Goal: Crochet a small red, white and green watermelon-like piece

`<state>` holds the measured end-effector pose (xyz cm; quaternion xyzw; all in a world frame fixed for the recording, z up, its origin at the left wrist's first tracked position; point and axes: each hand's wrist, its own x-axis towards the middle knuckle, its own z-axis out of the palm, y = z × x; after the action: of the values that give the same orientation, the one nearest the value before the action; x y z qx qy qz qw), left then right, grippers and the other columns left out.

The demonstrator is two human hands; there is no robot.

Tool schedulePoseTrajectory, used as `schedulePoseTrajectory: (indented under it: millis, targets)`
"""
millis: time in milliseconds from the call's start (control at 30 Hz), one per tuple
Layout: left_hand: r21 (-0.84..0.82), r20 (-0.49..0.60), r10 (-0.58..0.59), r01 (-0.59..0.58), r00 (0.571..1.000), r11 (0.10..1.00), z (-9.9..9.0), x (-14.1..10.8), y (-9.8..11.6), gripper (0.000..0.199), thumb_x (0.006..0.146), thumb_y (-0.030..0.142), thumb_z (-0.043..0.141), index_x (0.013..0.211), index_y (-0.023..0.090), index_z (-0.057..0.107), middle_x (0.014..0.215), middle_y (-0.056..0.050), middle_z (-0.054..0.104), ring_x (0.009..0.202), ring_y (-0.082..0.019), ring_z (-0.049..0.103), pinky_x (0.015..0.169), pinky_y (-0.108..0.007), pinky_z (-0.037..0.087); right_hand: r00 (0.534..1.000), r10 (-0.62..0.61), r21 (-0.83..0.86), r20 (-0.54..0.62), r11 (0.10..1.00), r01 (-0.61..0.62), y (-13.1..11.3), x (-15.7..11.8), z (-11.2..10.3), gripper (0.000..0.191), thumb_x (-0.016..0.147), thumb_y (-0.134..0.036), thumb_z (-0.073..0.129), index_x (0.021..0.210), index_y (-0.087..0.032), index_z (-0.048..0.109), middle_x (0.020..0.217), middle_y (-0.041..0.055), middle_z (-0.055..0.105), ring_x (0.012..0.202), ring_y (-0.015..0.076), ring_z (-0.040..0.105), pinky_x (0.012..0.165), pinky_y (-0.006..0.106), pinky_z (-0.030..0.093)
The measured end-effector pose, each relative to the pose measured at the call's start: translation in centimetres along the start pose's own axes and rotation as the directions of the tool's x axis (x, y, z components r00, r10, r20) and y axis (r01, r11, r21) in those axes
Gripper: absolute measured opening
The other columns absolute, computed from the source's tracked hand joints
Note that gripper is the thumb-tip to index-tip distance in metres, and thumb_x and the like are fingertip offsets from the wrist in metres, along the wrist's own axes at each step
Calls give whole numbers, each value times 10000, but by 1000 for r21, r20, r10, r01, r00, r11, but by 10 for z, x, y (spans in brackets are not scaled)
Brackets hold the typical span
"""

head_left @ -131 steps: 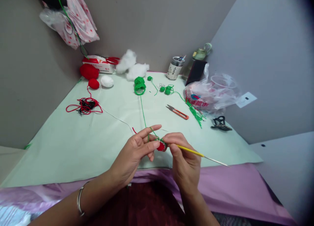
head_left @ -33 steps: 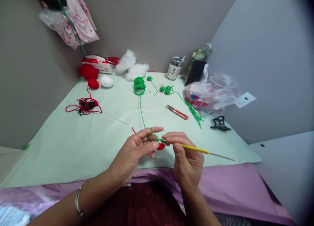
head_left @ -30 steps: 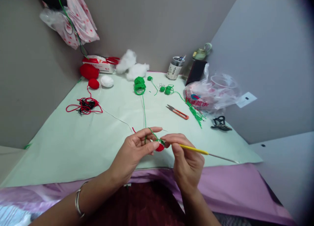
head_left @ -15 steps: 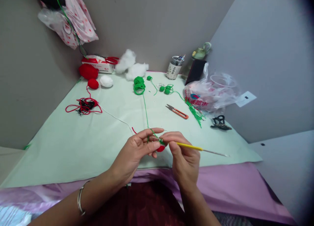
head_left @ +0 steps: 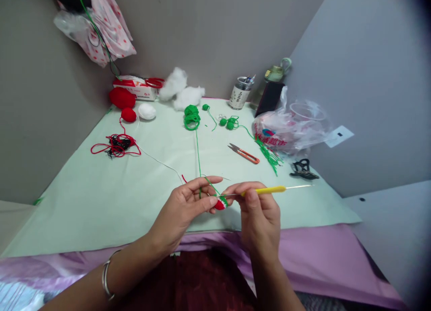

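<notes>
Between the thumb and fingers of my left hand [head_left: 183,207] is a small crocheted piece [head_left: 220,203] in red, white and green. Green yarn [head_left: 198,153] runs over my left fingers and back to a green yarn ball [head_left: 191,117]. My right hand [head_left: 259,216] grips the yellow handle of a double-ended crochet hook [head_left: 269,190]. One metal end of the hook meets the green edge of the piece; the other points right. The exact stitch at the tip is too small to make out.
Orange thread snips [head_left: 244,153] lie ahead of my hands, with cut green yarn strands [head_left: 268,156] and a black hair claw [head_left: 304,169] to the right. Red yarn balls [head_left: 122,98], white stuffing [head_left: 188,97] and a pen tin [head_left: 241,93] stand along the back. A plastic bag [head_left: 286,126] sits right.
My right hand has moved slightly right and the hook has swung from slanting down to nearly level. The crocheted piece has turned, showing more of its white and green edge.
</notes>
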<state>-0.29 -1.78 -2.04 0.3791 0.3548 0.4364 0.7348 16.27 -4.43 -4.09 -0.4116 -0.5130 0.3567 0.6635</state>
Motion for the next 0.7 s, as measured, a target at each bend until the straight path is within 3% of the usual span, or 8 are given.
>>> schedulePoseTrajectory:
  millis: [167,267,367,433,500,600,700]
  targets:
    - [158,-38,86,-79,996,984,-1,-1,1,316,805,211,862,1119,238,842,779,14,693,747,-136,642,731,-253,526,974,-207,-260,87,940,223,-8,-6,-1,214,1071,-165,525,1047,-227,729,924,37,775,827,168,736,749,313,617]
    - [262,-77,154,-129,985,956,0,0,0,295,803,209,849,1097,229,849,778,4,709,746,-144,634,721,-254,515,911,-361,-364,198,836,410,-9,-7,-1,222,1062,-128,509,1106,-231,700,954,53,779,885,189,752,771,338,626]
    - [312,-100,222,-181,970,932,1,0,-2,289,809,206,834,1096,231,847,787,7,710,735,-139,624,716,-250,511,827,-469,-490,311,666,562,-7,-10,-1,189,1066,-152,513,1127,-211,682,999,95,791,910,199,768,753,329,639]
    - [324,-99,240,-197,966,926,2,-1,-3,303,820,196,816,1120,233,836,779,17,709,721,-130,623,725,-244,514,781,-506,-540,366,568,621,-5,-13,-2,177,1058,-156,538,1159,-210,673,1043,117,797,936,205,775,753,326,650]
    - [319,-93,230,-190,969,929,3,-2,-4,333,827,184,801,1156,233,819,763,25,707,721,-128,635,736,-242,521,761,-525,-557,380,527,642,-3,-15,-2,205,1037,-136,571,1194,-224,669,1085,124,799,980,218,778,762,343,659]
    - [327,-100,222,-179,970,928,3,-4,-2,359,830,176,787,1184,236,802,766,26,703,734,-136,651,740,-250,531,795,-509,-507,329,615,604,-2,-13,-1,194,1047,-146,560,1167,-232,685,1069,114,803,965,217,778,756,352,658]
    - [409,-105,305,-238,947,881,1,-6,1,336,811,161,792,1136,243,821,809,10,712,763,-149,651,763,-268,538,903,-380,-336,199,839,427,-2,-6,3,197,1075,-180,511,1068,-234,701,931,63,793,851,196,767,727,344,645]
